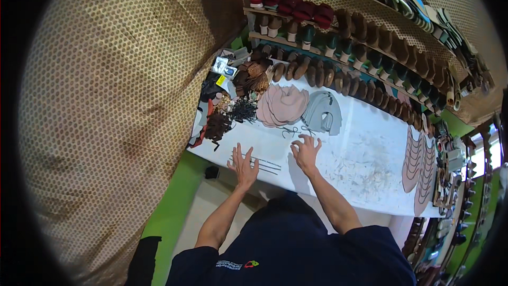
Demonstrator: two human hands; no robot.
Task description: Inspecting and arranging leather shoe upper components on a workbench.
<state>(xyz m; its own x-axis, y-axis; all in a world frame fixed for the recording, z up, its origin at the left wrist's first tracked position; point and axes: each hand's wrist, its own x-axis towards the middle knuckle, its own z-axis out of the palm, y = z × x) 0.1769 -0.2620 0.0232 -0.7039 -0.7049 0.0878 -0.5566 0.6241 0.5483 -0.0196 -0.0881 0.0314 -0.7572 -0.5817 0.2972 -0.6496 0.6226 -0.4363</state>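
Observation:
My left hand (243, 168) lies over the white-covered table (360, 122) near its front edge, fingers spread. Under and beside it, several thin dark strips (269, 168) run side by side; the hand partly covers them. My right hand (307, 155) is a little farther right, its fingers bent and apart, with nothing visible in them. Just beyond it are short, curled dark strips (290, 131). Behind these sit a fanned stack of pink curved shoe-upper pieces (280, 107) and a stack of grey ones (324, 114).
Heaps of black strips (244, 110) and brown strips (217, 128) lie at the left. Brown shoe forms (328, 77) line the table's back, below shelves with dark red shoes (288, 4). Pink layered pieces (411, 161) rest at the right end. A patterned gold curtain (116, 100) hangs left.

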